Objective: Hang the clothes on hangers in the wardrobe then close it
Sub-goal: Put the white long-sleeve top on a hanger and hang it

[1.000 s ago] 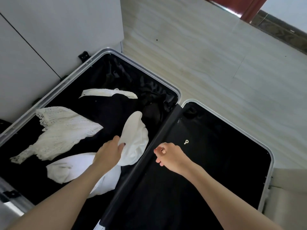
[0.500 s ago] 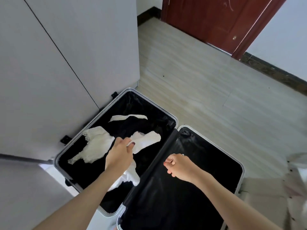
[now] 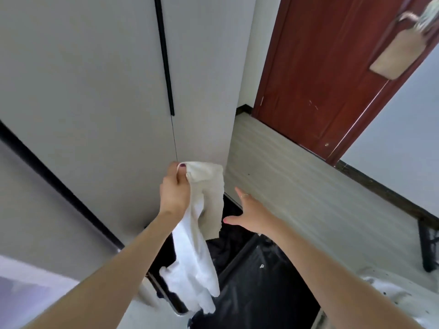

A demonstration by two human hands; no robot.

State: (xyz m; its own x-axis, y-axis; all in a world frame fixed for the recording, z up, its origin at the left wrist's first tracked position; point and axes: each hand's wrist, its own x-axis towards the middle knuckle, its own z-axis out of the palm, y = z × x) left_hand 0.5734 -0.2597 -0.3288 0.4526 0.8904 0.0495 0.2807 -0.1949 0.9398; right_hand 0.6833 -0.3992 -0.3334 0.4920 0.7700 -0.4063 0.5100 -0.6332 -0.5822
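Note:
My left hand (image 3: 174, 188) grips the top of a white garment (image 3: 199, 236), which hangs down in front of the grey wardrobe doors (image 3: 95, 91). My right hand (image 3: 249, 214) is spread with straight fingers, empty, just right of the hanging cloth. The wardrobe doors are closed, with a long black handle strip (image 3: 165, 58) along their seam. Below both arms lies the black suitcase (image 3: 256, 288), lid laid flat beside it. The cloth and my arms hide the other clothes in it.
A dark red door (image 3: 320, 74) stands at the back right with a beige bag (image 3: 396, 48) hanging on it. Light wooden floor (image 3: 297, 176) stretches right of the wardrobe. A black frame (image 3: 427, 245) stands at the right edge.
My left hand has lifted the white garment out of the suitcase and up before the wardrobe. My right hand has opened and risen. The view has tilted upward.

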